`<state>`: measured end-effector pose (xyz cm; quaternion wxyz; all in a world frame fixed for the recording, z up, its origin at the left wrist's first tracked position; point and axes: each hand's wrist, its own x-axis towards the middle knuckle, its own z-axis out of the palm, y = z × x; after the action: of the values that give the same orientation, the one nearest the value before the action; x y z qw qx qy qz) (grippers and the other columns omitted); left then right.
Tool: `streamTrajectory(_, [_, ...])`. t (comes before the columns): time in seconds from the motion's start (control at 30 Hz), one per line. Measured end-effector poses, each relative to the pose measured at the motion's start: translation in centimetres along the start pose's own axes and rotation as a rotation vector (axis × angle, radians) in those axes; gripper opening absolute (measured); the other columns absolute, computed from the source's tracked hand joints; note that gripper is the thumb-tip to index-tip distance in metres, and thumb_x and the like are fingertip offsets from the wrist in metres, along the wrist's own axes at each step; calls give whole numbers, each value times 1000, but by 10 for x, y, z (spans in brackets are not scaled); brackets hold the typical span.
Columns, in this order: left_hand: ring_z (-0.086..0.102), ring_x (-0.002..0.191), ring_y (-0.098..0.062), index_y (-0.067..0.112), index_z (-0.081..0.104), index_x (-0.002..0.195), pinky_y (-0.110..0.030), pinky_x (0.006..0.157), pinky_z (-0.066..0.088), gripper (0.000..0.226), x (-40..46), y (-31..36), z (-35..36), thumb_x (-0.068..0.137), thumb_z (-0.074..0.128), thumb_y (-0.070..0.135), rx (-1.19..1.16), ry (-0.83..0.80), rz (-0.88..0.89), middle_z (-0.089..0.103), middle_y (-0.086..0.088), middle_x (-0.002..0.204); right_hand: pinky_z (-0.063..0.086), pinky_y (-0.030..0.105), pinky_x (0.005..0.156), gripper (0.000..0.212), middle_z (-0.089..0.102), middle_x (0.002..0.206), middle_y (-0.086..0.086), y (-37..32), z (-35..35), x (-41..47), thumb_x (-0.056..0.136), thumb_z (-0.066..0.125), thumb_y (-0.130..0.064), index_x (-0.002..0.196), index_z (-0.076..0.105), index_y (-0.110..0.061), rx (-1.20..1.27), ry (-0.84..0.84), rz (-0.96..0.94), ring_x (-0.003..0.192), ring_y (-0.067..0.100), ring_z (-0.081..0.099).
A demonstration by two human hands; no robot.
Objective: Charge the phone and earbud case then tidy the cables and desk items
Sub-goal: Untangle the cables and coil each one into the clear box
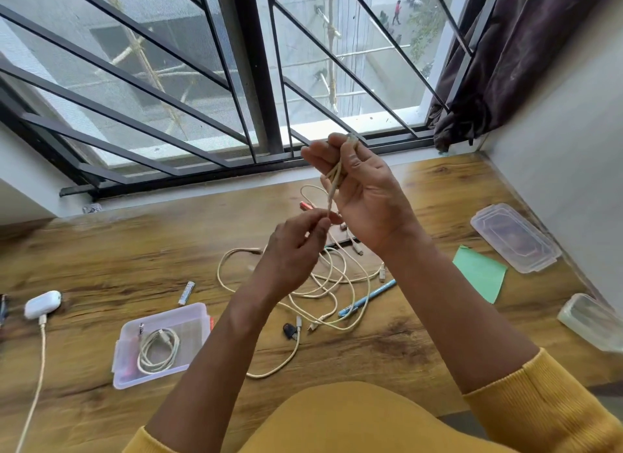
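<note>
A: Nearest the viewer, what's happening?

B: The left hand pinches the low end of a cream cable.

A: And beyond it?

B: The cable runs steeply up into the right hand, whose grip clasps its gathered loops, above the desk middle.

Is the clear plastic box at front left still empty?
No, the plastic box already holds a coiled white cable.
</note>
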<state>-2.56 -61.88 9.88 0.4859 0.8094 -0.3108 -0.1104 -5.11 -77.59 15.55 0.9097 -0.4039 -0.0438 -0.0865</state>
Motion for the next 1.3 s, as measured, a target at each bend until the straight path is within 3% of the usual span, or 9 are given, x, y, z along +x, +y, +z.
streamTrajectory(0.17, [63, 71, 1, 33, 76, 121, -28, 65, 44, 24, -4, 12, -7, 106, 58, 39, 213, -42, 33, 68, 20, 77, 47, 43, 116, 17, 74, 111, 18, 14, -11, 1, 109, 48, -1, 121, 59, 1, -264, 129, -89, 119, 32, 71])
streamTrajectory(0.37, [59, 56, -3, 31, 79, 99, -26, 54, 46, 13, -2, 23, -38, 98, 73, 43, 310, 48, 108, 66, 14, 65, 53, 19, 68, 15, 70, 89, 16, 21, -18, -9, 106, 51, 5, 117, 60, 10, -708, 139, -61, 79, 12, 70])
streamTrajectory(0.5, [55, 53, 2, 35, 76, 91, -15, 54, 45, 7, 1, 24, -63, 94, 78, 42, 269, 11, 98, 61, 19, 60, 46, 25, 61, 15, 57, 83, 19, 20, -18, -16, 105, 49, 9, 114, 60, 15, -834, -4, 27, 68, 15, 58])
streamTrajectory(0.6, [45, 54, -2, 33, 75, 93, -27, 58, 42, 6, 4, 19, -77, 96, 77, 38, 277, -57, 70, 57, 5, 60, 39, 29, 58, 14, 50, 74, 16, 23, -15, -18, 105, 47, 6, 103, 59, 12, -814, -132, 116, 64, 23, 47])
streamTrajectory(0.8, [58, 68, 13, 18, 75, 101, -3, 64, 40, 8, 3, 14, -89, 101, 71, 10, 197, -66, 163, 63, 35, 74, 39, 29, 53, 40, 50, 64, 8, 30, -19, -25, 102, 43, -24, 105, 67, 8, -728, -198, 228, 56, 18, 45])
streamTrajectory(0.97, [60, 81, -9, 20, 75, 100, -20, 68, 43, 8, 1, 13, -91, 102, 68, 17, 222, -43, 261, 63, 19, 91, 41, 35, 58, 55, 48, 65, 2, 33, -22, -29, 110, 36, -41, 106, 65, 6, -686, -348, 361, 57, 18, 44])
streamTrajectory(1.1, [67, 96, -9, 19, 71, 101, -21, 82, 50, 9, 2, 12, -88, 103, 63, 22, 110, -24, 298, 68, 21, 99, 32, 34, 54, 41, 37, 62, -6, 37, -18, -34, 112, 38, -34, 102, 63, -3, -603, -364, 301, 55, 14, 34])
streamTrajectory(1.2, [74, 98, -22, 5, 70, 105, -39, 87, 60, 14, 0, 7, -78, 103, 60, 16, -126, -11, 202, 76, -3, 102, 23, 37, 52, 32, 31, 59, -9, 36, -17, -37, 110, 42, -27, 98, 60, -4, -538, -352, 281, 52, 13, 29])
streamTrajectory(1.3, [77, 93, -21, 4, 69, 109, -34, 82, 63, 11, -4, 1, -62, 104, 60, 5, -321, 77, 168, 78, -2, 99, 19, 40, 54, 31, 27, 59, -5, 31, -14, -38, 107, 43, -26, 92, 59, -4, -439, -330, 319, 51, 15, 26])
